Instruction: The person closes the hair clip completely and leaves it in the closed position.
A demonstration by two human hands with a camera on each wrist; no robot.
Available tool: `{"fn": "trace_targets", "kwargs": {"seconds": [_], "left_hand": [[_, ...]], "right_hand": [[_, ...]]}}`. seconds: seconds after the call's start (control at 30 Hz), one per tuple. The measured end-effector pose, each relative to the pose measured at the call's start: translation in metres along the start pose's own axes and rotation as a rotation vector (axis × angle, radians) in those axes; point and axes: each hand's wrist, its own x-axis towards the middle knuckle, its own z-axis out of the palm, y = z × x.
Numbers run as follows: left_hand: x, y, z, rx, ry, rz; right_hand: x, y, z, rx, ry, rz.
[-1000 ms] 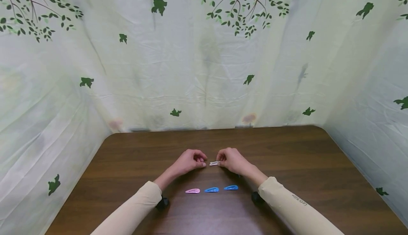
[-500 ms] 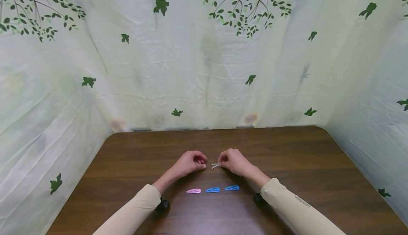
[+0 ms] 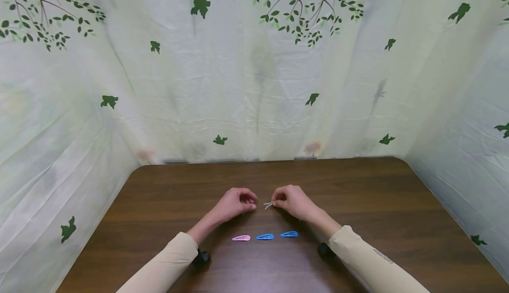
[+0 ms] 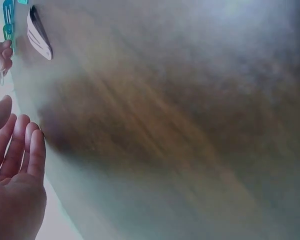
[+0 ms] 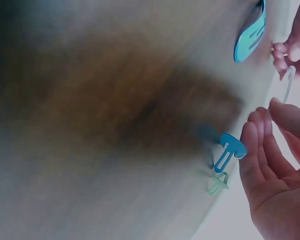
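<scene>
The right hand (image 3: 292,201) is pinching a small white clip (image 3: 268,205) between its thumb and fingers. The white clip is poking out toward the left hand (image 3: 238,204), and its two thin arms are sticking apart like a little V. The left hand is holding nothing; its fingers are bending softly, and it is waiting near the white clip without touching it. Nearer to the person, a pink clip (image 3: 241,238), a middle blue clip (image 3: 265,237) and an end blue clip (image 3: 289,234) are lying in a row on the brown surface (image 3: 254,271). In the right wrist view, another blue clip (image 5: 233,146) and a pale green clip (image 5: 218,185) are showing near the right hand.
</scene>
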Motion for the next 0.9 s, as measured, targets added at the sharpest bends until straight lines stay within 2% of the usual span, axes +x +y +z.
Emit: {"fn": "trace_targets", "kwargs": {"seconds": [0.4,0.63,0.9], "left_hand": [[-0.009,0.011,-0.004,-0.034,0.035,-0.008],[-0.013,0.019,-0.005,-0.020,0.064,-0.009],[-0.021,0.029,-0.006,-0.022,0.107,0.017]], "right_hand": [[-0.011,-0.009,-0.006,0.050,0.086,0.007],[-0.020,-0.016,-0.009,0.071,0.168,0.002],[-0.026,-0.024,-0.011,0.081,0.235,-0.026]]}}
